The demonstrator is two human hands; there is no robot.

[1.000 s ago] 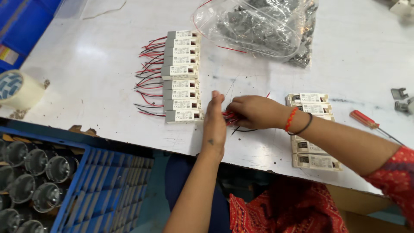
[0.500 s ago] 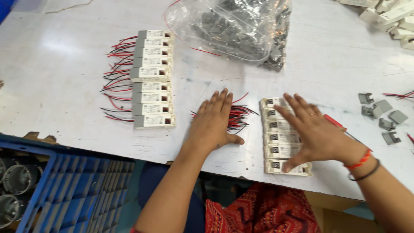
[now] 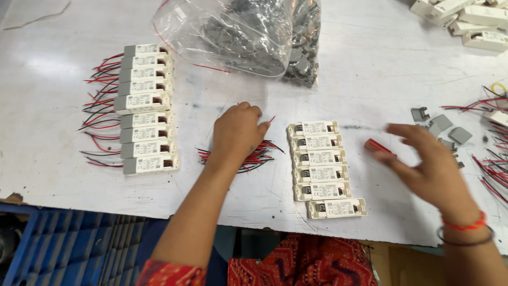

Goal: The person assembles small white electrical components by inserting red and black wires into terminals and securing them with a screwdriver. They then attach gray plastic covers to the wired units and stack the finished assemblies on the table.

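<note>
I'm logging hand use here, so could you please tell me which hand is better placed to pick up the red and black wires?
Left. The left hand already rests on the wires; the right hand hovers apart, beyond the white modules.

A white, scuffed worktop carries everything. Under the left hand lies a bundle of red and black wires. Just to that hand's right sits a column of six white driver modules; well to its left, a longer column of wired modules with leads fanning outward. Beyond it lies a clear plastic bag of grey parts. Near the right hand lie a red-handled tool, loose grey caps and more wires.
</note>
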